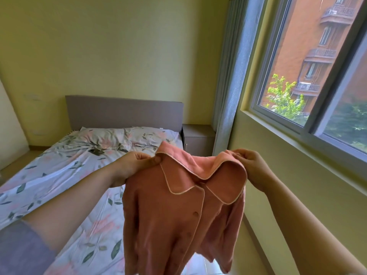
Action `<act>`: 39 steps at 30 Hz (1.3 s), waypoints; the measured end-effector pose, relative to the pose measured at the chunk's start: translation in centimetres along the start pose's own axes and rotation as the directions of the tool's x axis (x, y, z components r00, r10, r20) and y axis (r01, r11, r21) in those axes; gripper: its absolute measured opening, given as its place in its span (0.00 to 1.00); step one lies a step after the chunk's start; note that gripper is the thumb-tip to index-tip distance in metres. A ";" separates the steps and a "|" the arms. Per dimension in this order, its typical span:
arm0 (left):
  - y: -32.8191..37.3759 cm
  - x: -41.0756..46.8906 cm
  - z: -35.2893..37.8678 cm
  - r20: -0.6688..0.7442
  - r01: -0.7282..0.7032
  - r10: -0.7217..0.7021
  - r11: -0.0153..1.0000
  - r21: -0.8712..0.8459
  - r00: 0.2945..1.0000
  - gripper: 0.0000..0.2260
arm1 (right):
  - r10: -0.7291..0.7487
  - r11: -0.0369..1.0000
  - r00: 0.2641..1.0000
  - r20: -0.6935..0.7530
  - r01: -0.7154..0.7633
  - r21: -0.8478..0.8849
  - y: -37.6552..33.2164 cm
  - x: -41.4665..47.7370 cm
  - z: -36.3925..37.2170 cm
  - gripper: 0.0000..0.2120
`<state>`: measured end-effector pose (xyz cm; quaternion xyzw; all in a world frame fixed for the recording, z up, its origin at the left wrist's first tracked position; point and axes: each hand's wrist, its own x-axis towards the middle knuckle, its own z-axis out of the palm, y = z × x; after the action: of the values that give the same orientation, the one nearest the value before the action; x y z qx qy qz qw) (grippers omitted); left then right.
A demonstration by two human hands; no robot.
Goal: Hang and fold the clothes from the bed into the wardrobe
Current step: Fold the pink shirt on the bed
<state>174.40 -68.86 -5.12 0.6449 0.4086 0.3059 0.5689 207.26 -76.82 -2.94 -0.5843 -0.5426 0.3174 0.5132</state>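
A pink button-up shirt [178,219] with a cream-piped rounded collar hangs in the air in front of me, above the right edge of the bed [65,175]. My left hand [133,165] pinches its left shoulder beside the collar. My right hand [252,165] pinches the right shoulder at the collar's other end. The shirt's front faces me, buttoned, and its sleeves and hem droop out of view at the bottom. No wardrobe is in view.
The bed has a floral sheet, pillows [111,137] and a dark phone [96,152] lying near them. A grey headboard [123,112] stands against the far wall, with a nightstand [198,139] beside it. A curtain [232,76] and a large window [317,76] fill the right wall.
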 end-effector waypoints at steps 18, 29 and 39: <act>-1.9 -15.9 3.4 0.057 0.030 -0.030 1.000 0.004 0.998 0.15 | 0.268 0.947 0.959 -0.089 -0.245 0.207 -3.5 -17.1 1.0 0.10; -7.7 -24.5 1.3 0.093 0.108 -0.116 0.990 0.085 0.989 0.31 | 0.363 0.930 0.930 0.055 -0.365 0.050 -0.3 -23.6 5.5 0.10; -25.1 -11.1 -4.2 -0.173 0.400 -0.363 0.867 0.296 0.916 0.05 | 0.555 0.830 0.799 0.234 -0.551 -0.086 19.9 -8.9 14.7 0.13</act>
<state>161.03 -76.08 -28.31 0.6180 0.6039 0.1511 0.4801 197.88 -79.30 -27.34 -0.6761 -0.4106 0.5201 0.3221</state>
